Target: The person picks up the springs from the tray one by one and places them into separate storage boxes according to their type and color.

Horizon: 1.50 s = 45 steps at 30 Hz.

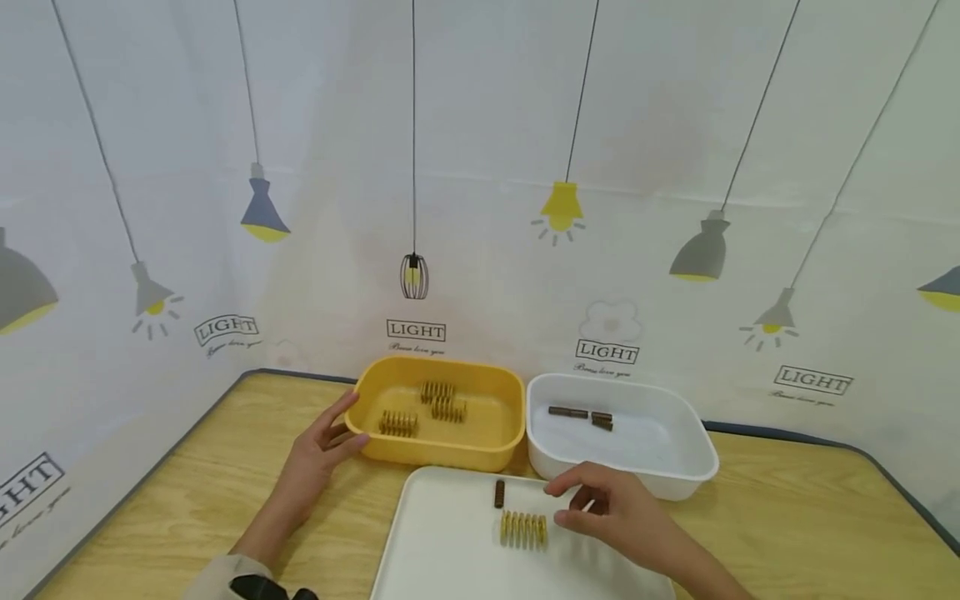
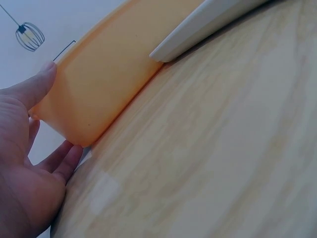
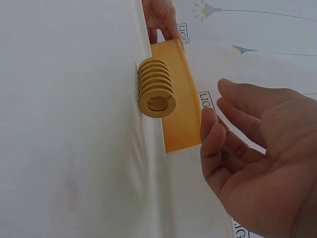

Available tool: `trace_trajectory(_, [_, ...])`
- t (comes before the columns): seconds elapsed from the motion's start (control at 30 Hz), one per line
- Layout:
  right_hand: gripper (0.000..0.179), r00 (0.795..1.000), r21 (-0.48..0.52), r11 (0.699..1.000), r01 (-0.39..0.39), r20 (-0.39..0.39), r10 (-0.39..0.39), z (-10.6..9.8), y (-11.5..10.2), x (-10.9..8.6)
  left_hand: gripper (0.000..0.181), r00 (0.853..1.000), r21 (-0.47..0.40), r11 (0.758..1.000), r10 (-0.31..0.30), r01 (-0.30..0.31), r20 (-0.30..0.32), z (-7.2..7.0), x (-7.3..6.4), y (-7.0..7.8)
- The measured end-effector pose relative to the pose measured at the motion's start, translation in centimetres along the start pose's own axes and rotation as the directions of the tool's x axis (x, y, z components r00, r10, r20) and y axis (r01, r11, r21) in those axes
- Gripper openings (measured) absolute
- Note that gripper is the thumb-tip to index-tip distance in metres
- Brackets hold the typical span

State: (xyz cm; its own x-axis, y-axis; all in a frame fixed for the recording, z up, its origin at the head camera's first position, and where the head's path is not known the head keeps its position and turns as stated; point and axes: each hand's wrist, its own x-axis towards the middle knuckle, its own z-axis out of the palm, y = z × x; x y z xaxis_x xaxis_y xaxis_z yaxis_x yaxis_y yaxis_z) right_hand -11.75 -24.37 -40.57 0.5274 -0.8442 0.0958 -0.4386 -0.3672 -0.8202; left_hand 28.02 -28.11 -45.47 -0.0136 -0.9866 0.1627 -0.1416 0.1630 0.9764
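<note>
My left hand (image 1: 311, 462) holds the left end of a yellow bin (image 1: 450, 454), thumb on the near side and fingers spread toward the far side. Inside that bin lie three gold coil springs, one of them a spring (image 1: 398, 423) near the left end. On a white tray (image 1: 450, 542) rests a larger-looking gold coil spring (image 1: 523, 529), with a thin dark brown spring (image 1: 499, 493) just behind it. Close to the right of the gold spring hovers my right hand (image 1: 618, 508), its thumb and index finger apart and its other fingers loosely bent, nothing visible between the fingertips.
A white bin (image 1: 637, 442) stands right beside the yellow one, with several brown springs (image 1: 567, 412) in it. Both bins sit behind the tray on a wood-grain table (image 1: 787, 517). A printed curtain (image 1: 487, 167) hangs along the table's back edge.
</note>
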Motion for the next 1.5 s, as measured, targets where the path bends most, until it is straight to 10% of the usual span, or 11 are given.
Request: trace_trajectory(1.5, [0.043,0.983,0.366,0.922,-0.123,0.170,0.064,3.6,3.1,0.7,0.064,1.000,-0.011,1.000,0.019,-0.019,0.015,0.1,-0.1,0.0])
